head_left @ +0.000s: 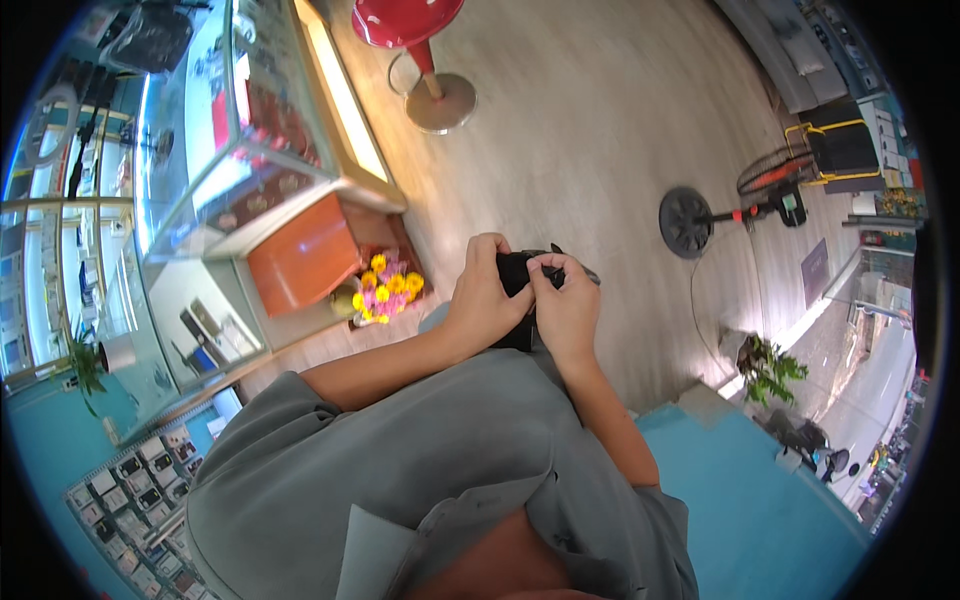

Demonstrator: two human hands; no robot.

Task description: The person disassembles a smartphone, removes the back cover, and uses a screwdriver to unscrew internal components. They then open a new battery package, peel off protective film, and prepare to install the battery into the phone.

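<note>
Curling around a black object (514, 272), my left hand (482, 298) has its fingers bent over the far side and its thumb angled toward the near one. From that hand the object lies at about 2 o'clock; from my right hand (568, 305) it sits at 10 o'clock, touching both. The right thumb and forefinger are pinched together on it, though from this end I cannot tell which part they grip, since fingers hide much of it. What I can make out is dark, with a small pointed bit jutting out toward 1 o'clock.

At 6 o'clock a softly creased grey shirt (400, 440) fills my view. Out from the hands, bunched yellow and pink flowers (388, 287) sit at 9; a clear, straight-edged glass display case (235, 165) at 10; a glossy red stool (422, 60) with a round metal base at 11; a ribbed black fan base (684, 222) at 2, on pale wood-grained floor (580, 120); and a leafy green plant (772, 370) between 3 and 4.
</note>
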